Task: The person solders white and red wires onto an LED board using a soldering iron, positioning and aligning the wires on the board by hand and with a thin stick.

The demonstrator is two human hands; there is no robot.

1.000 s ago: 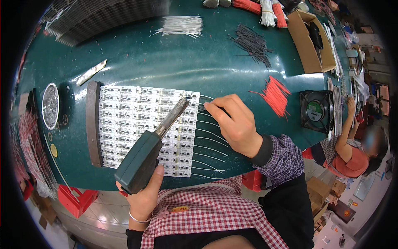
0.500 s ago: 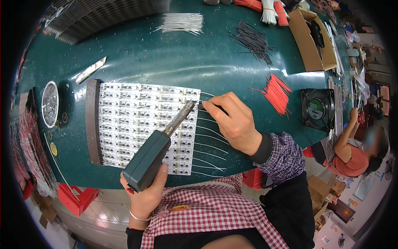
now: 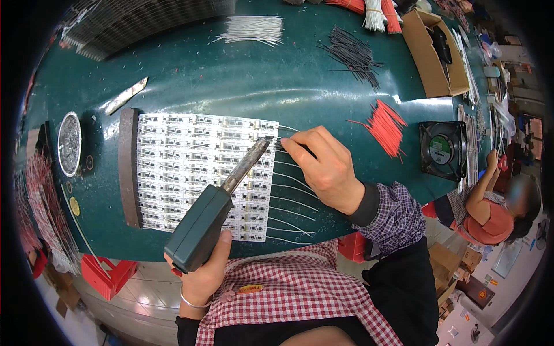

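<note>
White rectangular circuit-board panel (image 3: 190,167), lying flat on green table (image 3: 196,69). Dark green soldering gun (image 3: 199,228), held in wrapped fingers of left hand (image 3: 204,278), metal tip at panel's upper right. Thin dark wire (image 3: 280,146), pinched narrowly by right hand (image 3: 329,170).

Pale tiled floor (image 3: 151,284) and red stool (image 3: 107,278) below a green table (image 3: 190,66) with glossy light reflections (image 3: 424,101)

Table (image 3: 202,69): open lane between circuit-board sheet (image 3: 179,155) and white wire pile (image 3: 252,30), toward far edge. Soldering iron (image 3: 202,228) and right hand (image 3: 326,167) block sheet's right side; fan (image 3: 442,150) by near edge, right, carton (image 3: 423,60) beyond.
</note>
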